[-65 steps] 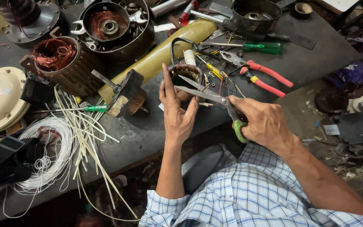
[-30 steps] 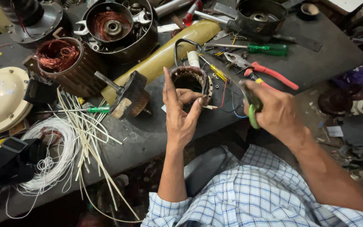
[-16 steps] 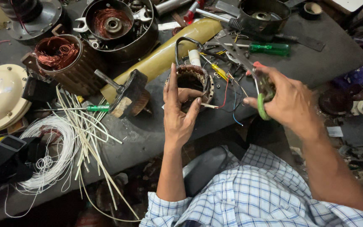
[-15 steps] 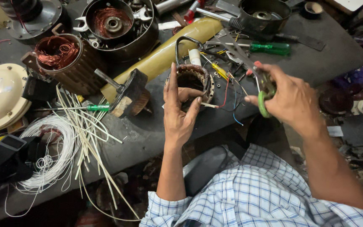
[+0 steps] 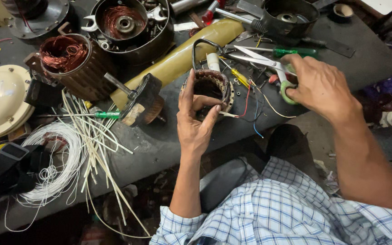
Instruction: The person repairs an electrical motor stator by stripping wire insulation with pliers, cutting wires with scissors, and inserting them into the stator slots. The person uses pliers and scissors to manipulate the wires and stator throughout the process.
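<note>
Left hand (image 5: 196,119) grips the stator (image 5: 210,90); right hand (image 5: 317,84) holds green-handled scissors (image 5: 268,66).

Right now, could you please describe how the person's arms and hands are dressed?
Both hands, the left hand and the right hand, are bare: no gloves, rings or watch show. The forearms are uncovered; the blue-and-white checked shirt has its left sleeve rolled to about the elbow.

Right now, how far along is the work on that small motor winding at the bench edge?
Done: the small stator already carries its winding, with red, blue and pale leads trailing out. In hand: the left hand steadies the stator, thumb inside its bore; the right hand holds green-handled scissors, blades open, above the bench and off the wires. Left: the leads hang loose and untied, and the sleeving strips lie unused.
</note>
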